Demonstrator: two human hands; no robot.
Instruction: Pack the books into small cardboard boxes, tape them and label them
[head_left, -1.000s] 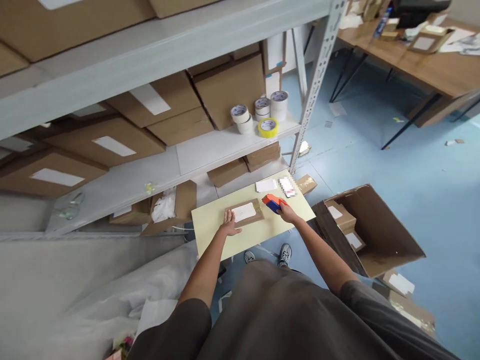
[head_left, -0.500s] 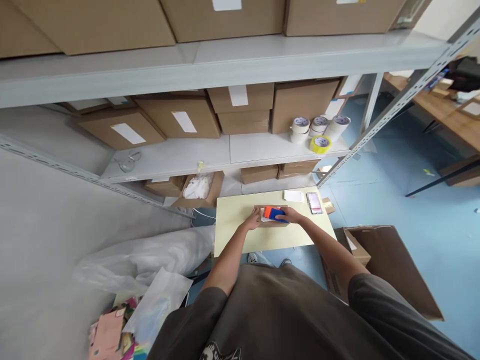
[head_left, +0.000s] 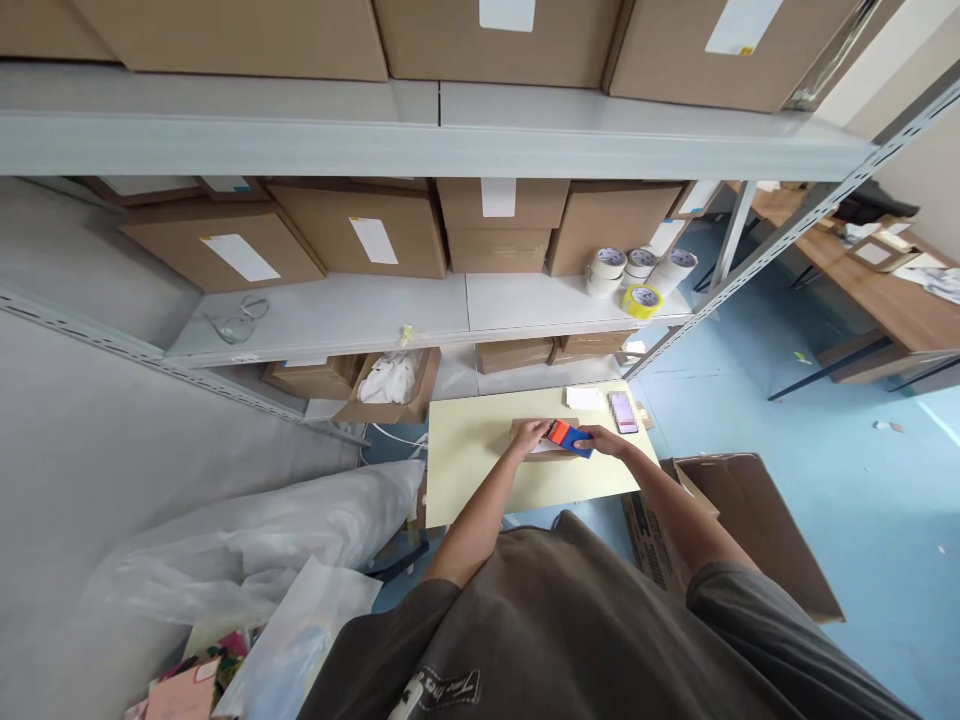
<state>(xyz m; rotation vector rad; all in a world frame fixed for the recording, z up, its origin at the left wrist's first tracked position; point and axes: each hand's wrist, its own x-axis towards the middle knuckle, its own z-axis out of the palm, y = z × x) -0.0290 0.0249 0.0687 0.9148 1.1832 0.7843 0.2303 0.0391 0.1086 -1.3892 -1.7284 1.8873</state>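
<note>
In the head view, the right hand (head_left: 600,440) of the person holds a blue and orange tool (head_left: 571,438). The grip of this hand is closed around the blue part, and the orange end points to the left hand (head_left: 531,438). The left hand is at the left side of a small cardboard box (head_left: 547,457), its fingers near the orange end. I cannot tell if the left grip pinches something or only presses on the box, because the fingers are too small to see well.

The box lies on the pale yellow desk (head_left: 465,450), under the tool and the two hands, and a part of a white label shows on its top. Behind the box, near the far edge of the desk, there are white papers (head_left: 584,398), and to the right of them lies a phone (head_left: 622,412).

Above the desk, a grey shelf (head_left: 337,310) carries brown cartons (head_left: 375,240), white tape rolls (head_left: 603,285) and one yellow tape roll (head_left: 641,301). To the right of the desk, a large carton (head_left: 772,520) stands on the blue floor (head_left: 885,510). To the left lies a long bundle of whitish plastic (head_left: 262,540).
</note>
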